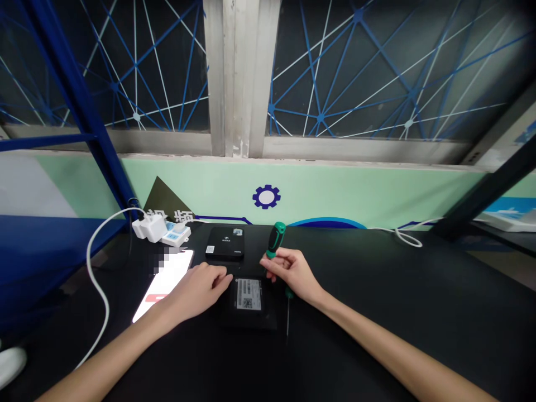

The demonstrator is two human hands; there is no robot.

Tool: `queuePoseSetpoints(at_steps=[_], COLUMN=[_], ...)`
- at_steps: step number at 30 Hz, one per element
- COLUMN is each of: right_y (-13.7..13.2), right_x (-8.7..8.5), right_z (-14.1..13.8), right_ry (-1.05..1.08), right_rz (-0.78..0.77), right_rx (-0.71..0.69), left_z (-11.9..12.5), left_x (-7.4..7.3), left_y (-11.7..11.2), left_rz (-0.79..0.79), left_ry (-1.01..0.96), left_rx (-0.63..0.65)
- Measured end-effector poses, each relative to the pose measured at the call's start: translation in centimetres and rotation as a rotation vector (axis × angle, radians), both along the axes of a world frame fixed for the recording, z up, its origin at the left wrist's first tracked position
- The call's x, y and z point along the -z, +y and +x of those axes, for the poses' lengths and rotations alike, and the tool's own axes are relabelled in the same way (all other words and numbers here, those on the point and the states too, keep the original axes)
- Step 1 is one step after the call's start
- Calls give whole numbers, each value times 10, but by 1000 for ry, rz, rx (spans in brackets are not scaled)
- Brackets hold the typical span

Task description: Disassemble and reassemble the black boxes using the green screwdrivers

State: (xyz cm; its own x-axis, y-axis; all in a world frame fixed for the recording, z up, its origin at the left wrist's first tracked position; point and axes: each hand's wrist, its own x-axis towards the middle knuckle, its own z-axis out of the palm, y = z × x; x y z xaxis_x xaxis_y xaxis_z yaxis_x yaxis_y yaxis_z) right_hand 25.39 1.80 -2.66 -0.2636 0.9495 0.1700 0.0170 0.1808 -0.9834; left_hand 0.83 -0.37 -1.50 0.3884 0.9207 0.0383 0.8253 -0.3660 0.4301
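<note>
A flat black box with a white printed label lies on the dark table in front of me. My left hand rests at its upper left corner, fingers curled and thumb tip against the edge. In my right hand, a green-and-black screwdriver is pinched low on its handle. It stands nearly upright over the box's upper right corner; its tip is hidden by the fingers. A second screwdriver lies right of the box, its green handle partly under my right hand.
Behind the labelled box lies another black box with small stickers. A phone with a bright screen is under my left forearm. White plugs sit on a power strip, and a white cable curves along the left. The wall closes off the back.
</note>
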Motion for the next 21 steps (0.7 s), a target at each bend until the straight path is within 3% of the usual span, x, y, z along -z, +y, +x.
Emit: queuePoseSetpoints(at_steps=[11,21], right_y=[1,0], right_x=[-5,-6], right_z=[-1,0], right_ry=[82,72], right_rz=[-41,-43], right_rx=[66,-4], left_z=[-2,-1], left_x=[1,1], left_y=[-1,0], left_rz=[8,-4], left_ry=[-4,1], left_rx=[-3,-3])
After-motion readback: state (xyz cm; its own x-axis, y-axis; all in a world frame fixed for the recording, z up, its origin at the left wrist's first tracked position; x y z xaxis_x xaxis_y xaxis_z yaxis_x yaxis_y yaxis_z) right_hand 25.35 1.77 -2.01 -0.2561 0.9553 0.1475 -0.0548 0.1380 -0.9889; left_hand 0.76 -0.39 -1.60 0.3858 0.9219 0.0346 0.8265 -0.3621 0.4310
